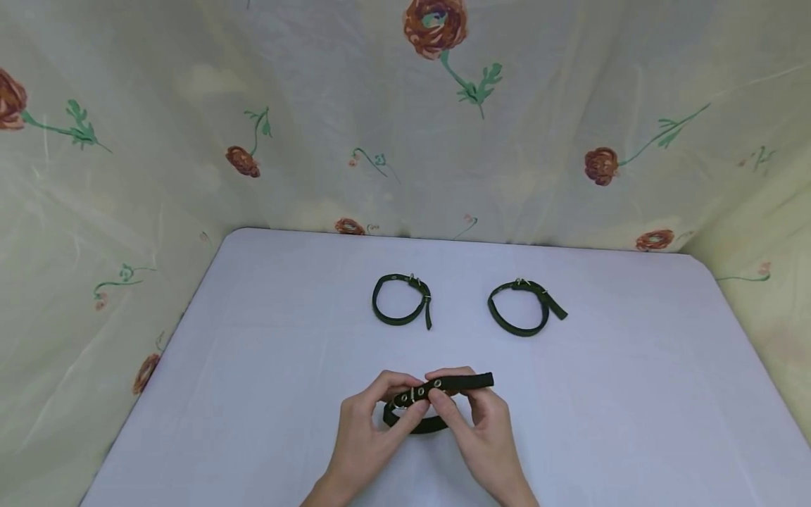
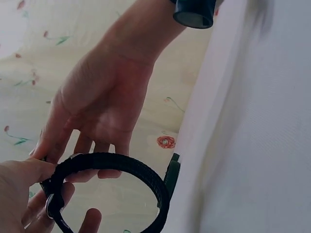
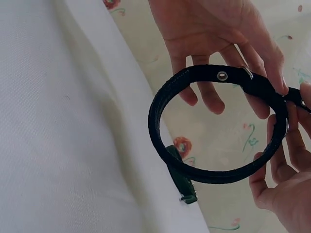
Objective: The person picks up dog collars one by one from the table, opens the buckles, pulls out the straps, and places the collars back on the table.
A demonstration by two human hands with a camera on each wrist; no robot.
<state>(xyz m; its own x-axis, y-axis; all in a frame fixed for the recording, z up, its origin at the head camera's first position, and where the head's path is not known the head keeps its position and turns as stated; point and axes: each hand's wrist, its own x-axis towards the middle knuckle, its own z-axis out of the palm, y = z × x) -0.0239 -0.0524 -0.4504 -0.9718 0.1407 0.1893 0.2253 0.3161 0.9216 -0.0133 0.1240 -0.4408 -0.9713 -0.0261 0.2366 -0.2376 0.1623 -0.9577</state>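
"Starting with the collar [image 1: 427, 389], where was it?"

"Between the two hands, at the near part of the worktop [image 1: 266, 366], held up off it. Its eyeleted strip ran crosswise, rising slightly toward the right."

"And the fingers?"

"Both sets were pinching that strip. The left hand [image 1: 374, 422] had it beside the metal fittings [image 1: 412, 394]; the right hand [image 1: 478, 429] gripped just next along, thumbs nearly meeting."

"Which hand was nearer the tail [image 1: 478, 381]?"

"The right, I judged. The tail stuck out rightward past that thumb, in line with the strip, while the loop curved round on the person's side, partly behind the thumbs. I couldn't tell how the tail threaded through."

"What lay beyond?"

"Two more rings: the left collar [image 1: 395, 322] nearly straight ahead, the right collar [image 1: 522, 332] off to the right, both well apart from the fingers."

"And the surroundings?"

"White worktop, wide to either side; floral cloth [image 1: 304, 105] hung behind it and along both sides."
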